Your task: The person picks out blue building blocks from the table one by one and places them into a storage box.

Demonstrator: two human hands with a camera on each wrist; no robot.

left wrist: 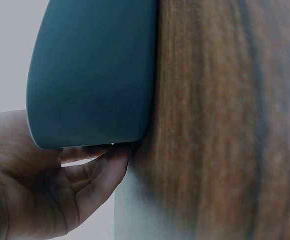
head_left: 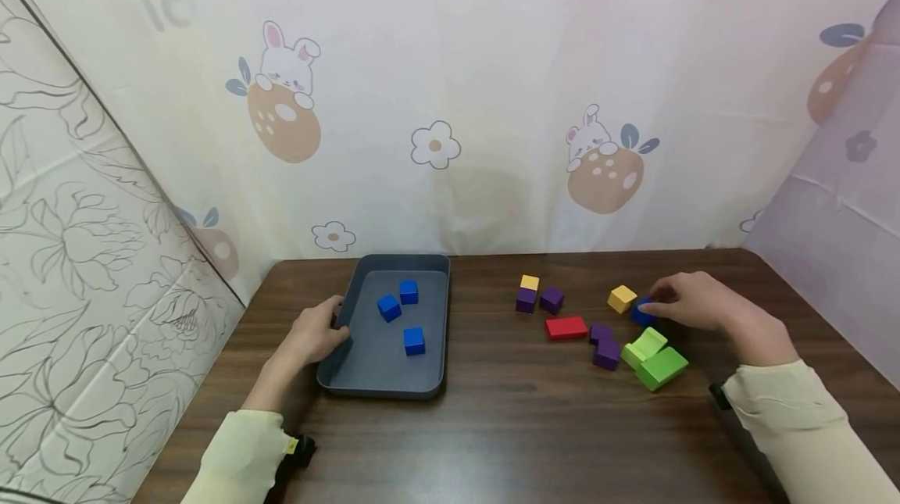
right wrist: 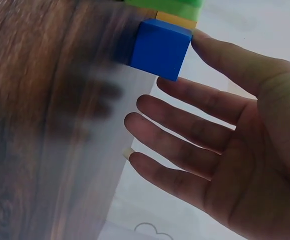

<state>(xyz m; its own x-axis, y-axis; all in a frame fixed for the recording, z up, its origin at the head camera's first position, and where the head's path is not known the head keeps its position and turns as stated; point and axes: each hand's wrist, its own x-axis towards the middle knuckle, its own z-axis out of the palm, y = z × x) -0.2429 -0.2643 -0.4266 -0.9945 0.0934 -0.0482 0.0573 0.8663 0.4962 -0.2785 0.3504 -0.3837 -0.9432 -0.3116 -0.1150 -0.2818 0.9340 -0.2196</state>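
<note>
At the left, a dark grey tray (head_left: 373,373) lies on the table with three blue cubes (head_left: 414,341) inside. My left hand (head_left: 318,332) grips its left side, thumb over the rim and fingers along the outer wall (left wrist: 94,110). On the right, my right hand (head_left: 703,307) pinches another blue cube (right wrist: 160,50) between thumb and index finger; the other fingers (right wrist: 170,142) are spread. That cube is close beside a yellow cube (head_left: 622,298) and behind a light green curved block (head_left: 644,346).
A green block (head_left: 662,369) sits in front of the curved one. Left of these are purple cubes (head_left: 607,355) and a red block (head_left: 566,327). Farther back stand a yellow cube (head_left: 530,282) and more purple cubes (head_left: 551,300). A printed curtain (head_left: 492,176) hangs behind the table.
</note>
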